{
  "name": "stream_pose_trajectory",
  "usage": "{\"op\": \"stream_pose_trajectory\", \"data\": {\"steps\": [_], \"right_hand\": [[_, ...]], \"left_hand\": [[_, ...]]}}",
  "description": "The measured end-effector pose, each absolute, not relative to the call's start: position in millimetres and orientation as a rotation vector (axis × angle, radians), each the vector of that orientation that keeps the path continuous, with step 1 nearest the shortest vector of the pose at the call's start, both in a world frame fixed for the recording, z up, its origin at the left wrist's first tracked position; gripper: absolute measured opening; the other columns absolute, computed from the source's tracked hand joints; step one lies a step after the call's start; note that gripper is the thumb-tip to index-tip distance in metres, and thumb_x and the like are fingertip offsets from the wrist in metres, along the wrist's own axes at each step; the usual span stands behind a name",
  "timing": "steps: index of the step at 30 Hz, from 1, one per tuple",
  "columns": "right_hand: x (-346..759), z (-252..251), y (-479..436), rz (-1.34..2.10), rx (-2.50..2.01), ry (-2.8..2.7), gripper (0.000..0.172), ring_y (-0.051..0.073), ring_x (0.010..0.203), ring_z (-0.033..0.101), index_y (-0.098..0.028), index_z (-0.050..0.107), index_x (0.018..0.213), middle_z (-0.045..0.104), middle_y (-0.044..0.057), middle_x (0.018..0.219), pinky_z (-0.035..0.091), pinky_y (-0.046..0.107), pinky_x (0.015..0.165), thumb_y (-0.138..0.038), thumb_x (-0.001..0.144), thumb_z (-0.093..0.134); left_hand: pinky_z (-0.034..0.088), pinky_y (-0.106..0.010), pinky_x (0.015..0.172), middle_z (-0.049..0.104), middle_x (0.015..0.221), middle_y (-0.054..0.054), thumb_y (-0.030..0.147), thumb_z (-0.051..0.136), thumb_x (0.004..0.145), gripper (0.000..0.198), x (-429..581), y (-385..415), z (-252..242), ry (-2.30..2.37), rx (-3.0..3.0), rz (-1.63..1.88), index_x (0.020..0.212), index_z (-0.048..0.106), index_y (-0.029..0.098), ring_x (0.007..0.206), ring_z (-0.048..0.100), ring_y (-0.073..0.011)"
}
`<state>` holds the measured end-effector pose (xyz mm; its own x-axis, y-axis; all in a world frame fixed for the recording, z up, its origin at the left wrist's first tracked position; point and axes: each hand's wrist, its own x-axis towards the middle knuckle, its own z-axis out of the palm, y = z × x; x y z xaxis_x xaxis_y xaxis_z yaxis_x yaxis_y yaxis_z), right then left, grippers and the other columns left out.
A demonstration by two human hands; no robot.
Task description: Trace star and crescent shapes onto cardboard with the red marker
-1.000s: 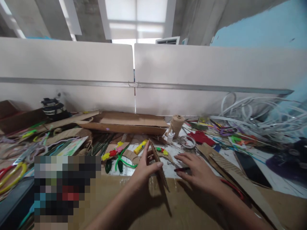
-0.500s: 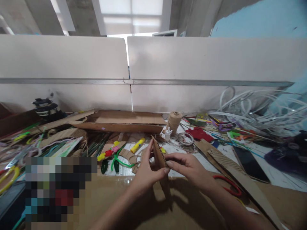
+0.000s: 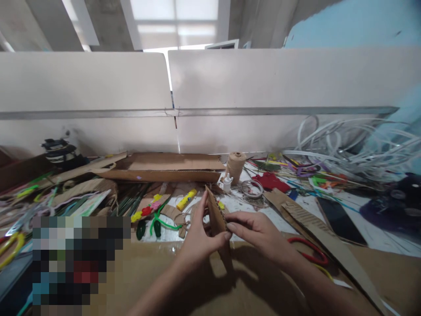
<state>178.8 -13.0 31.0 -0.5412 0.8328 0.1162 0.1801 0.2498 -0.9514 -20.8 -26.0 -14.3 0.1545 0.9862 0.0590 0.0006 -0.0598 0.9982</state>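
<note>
Both hands busy on one cardboard piece (image 3: 217,215), out front over the middle of the bench, above a larger flat brown cardboard sheet (image 3: 158,259). Piece is stood nearly on edge, tilted a bit; can't tell from here whether its lower end touches the sheet.

Left hand (image 3: 201,243): pinching the piece, thumb on the near side, fingers up along the left face. Right hand (image 3: 259,232): thumb and forefinger drawn together at the piece's right-hand corrugated edge, nipping it (anything small between those fingertips is hidden, so no call on that).

Step in hand, my judgement: close fingertip work on that edge, left steadying, right doing the fine part. The next move looks to call for a firm left grip and light right-hand pressure, since thin board could bend or swing if squeezed unevenly.

Around them: yellow tube, likely a glue stick (image 3: 186,199), beyond the left hand; pipe-cleaner flowers (image 3: 147,211) left of it; small white squeeze bottle (image 3: 227,183) beside a twine spool (image 3: 236,166); wire coil (image 3: 251,189) beyond the right hand. Red looped handle (image 3: 320,260) lies just beside the right forearm, probably scissors.
</note>
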Motion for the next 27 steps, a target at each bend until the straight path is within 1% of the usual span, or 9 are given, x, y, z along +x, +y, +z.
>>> {"op": "stream_pose_trajectory", "data": {"steps": [2,4,8,13,16,18,20,24,27], "right_hand": [[177,32,-14,1.287,-0.955,-1.898,0.027,0.028,0.106,0.077,-0.025,0.086,0.112,0.085,0.003,0.112,0.055,0.035,0.094,-0.035,0.101,0.063],[176,33,-16,1.283,-0.992,-1.894,0.026,0.028,0.103,0.077,-0.024,0.085,0.107,0.085,0.003,0.109,0.054,0.034,0.091,-0.034,0.098,0.062],[175,33,-19,1.287,-1.044,-1.897,0.027,0.027,0.1,0.075,-0.023,0.083,0.104,0.084,0.003,0.104,0.052,0.034,0.087,-0.032,0.095,0.059],[176,35,-26,1.207,-1.111,-1.919,0.027,0.023,0.085,0.069,-0.021,0.081,0.097,0.079,0.002,0.09,0.047,0.031,0.077,-0.03,0.093,0.055],[174,34,-30,1.145,-1.125,-1.931,0.027,0.021,0.078,0.065,-0.02,0.077,0.089,0.074,0.001,0.082,0.044,0.03,0.072,-0.031,0.094,0.053],[173,33,-32,1.103,-1.142,-1.933,0.027,0.021,0.077,0.064,-0.02,0.074,0.085,0.073,0.001,0.08,0.043,0.031,0.071,-0.032,0.094,0.051],[172,30,-32,1.105,-1.15,-1.911,0.028,0.022,0.079,0.065,-0.02,0.073,0.084,0.074,0.002,0.082,0.044,0.031,0.073,-0.033,0.095,0.05],[170,26,-31,1.146,-1.15,-1.842,0.028,0.023,0.081,0.067,-0.02,0.074,0.086,0.075,0.002,0.083,0.045,0.031,0.073,-0.033,0.094,0.05],[169,25,-31,1.164,-1.128,-1.808,0.027,0.023,0.081,0.067,-0.02,0.074,0.086,0.075,0.002,0.083,0.045,0.031,0.073,-0.032,0.093,0.051]], "left_hand": [[0.053,-0.053,0.112,0.042,0.165,-0.016,0.038,0.086,0.071,0.122,-20,-26,-17,1.066,1.331,1.154,0.173,0.02,0.032,0.143,0.053,-0.0405],[0.053,-0.053,0.112,0.041,0.165,-0.015,0.037,0.085,0.071,0.122,-18,-27,-19,1.061,1.337,1.174,0.173,0.02,0.032,0.144,0.052,-0.0403],[0.053,-0.053,0.113,0.038,0.166,-0.015,0.036,0.083,0.069,0.119,-15,-28,-22,1.061,1.365,1.209,0.172,0.023,0.031,0.147,0.048,-0.0413],[0.052,-0.053,0.113,0.039,0.166,-0.017,0.032,0.08,0.069,0.117,-12,-30,-22,1.062,1.41,1.223,0.172,0.024,0.027,0.147,0.049,-0.0402],[0.051,-0.053,0.116,0.035,0.17,-0.016,0.029,0.078,0.07,0.113,-11,-30,-21,1.066,1.428,1.217,0.17,0.025,0.027,0.153,0.043,-0.0399],[0.049,-0.053,0.118,0.032,0.173,-0.015,0.028,0.078,0.071,0.111,-11,-31,-21,1.065,1.435,1.221,0.17,0.026,0.028,0.158,0.037,-0.0399],[0.048,-0.053,0.119,0.032,0.174,-0.014,0.027,0.077,0.072,0.11,-11,-32,-20,1.062,1.436,1.22,0.169,0.027,0.03,0.159,0.034,-0.0399],[0.048,-0.056,0.118,0.034,0.174,-0.014,0.026,0.078,0.072,0.108,-11,-34,-17,1.062,1.445,1.223,0.169,0.03,0.03,0.159,0.035,-0.0413],[0.049,-0.057,0.117,0.033,0.175,-0.014,0.027,0.079,0.074,0.107,-11,-35,-15,1.032,1.437,1.226,0.17,0.032,0.031,0.156,0.04,-0.0418]]}}
